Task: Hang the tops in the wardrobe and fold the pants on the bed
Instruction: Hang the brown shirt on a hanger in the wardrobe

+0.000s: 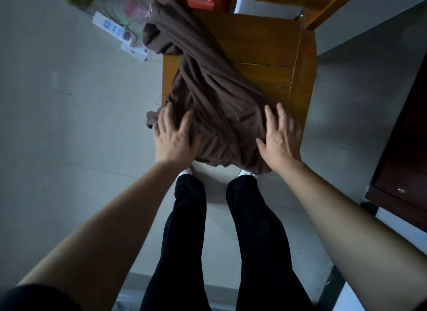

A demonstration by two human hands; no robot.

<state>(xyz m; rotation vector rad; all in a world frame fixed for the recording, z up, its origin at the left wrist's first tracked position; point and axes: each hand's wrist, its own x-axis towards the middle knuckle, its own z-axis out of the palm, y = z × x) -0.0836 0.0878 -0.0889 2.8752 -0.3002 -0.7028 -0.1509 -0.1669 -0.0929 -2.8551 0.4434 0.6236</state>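
Brown garment (pixel 208 91) under both hands - that is the centre of this view, seen from above by a camera on the person's head. The left hand (pixel 173 137) lies flat on the near left corner of the cloth, fingers straight and a little spread, thumb angled out across the folds. The right hand (pixel 280 137) lies flat on the near right corner in the same way, fingers straight and pointing away from the body. Neither hand pinches or bunches the fabric. Whether the garment is a top or a pair of pants cannot be told.

The garment is crumpled and twisted into a long rope-like bundle. It runs from the near edge of a wooden chair seat (pixel 265 44) to the far left corner, where it spills over the side. Its near end droops over the front edge of the seat.

Below the hands stand the person's legs in black trousers (pixel 254 229), on a pale grey floor (pixel 69 125). On the floor to the far left lies a white power strip (pixel 111 27). A dark wooden cabinet (pixel 404 160) stands at the right edge.
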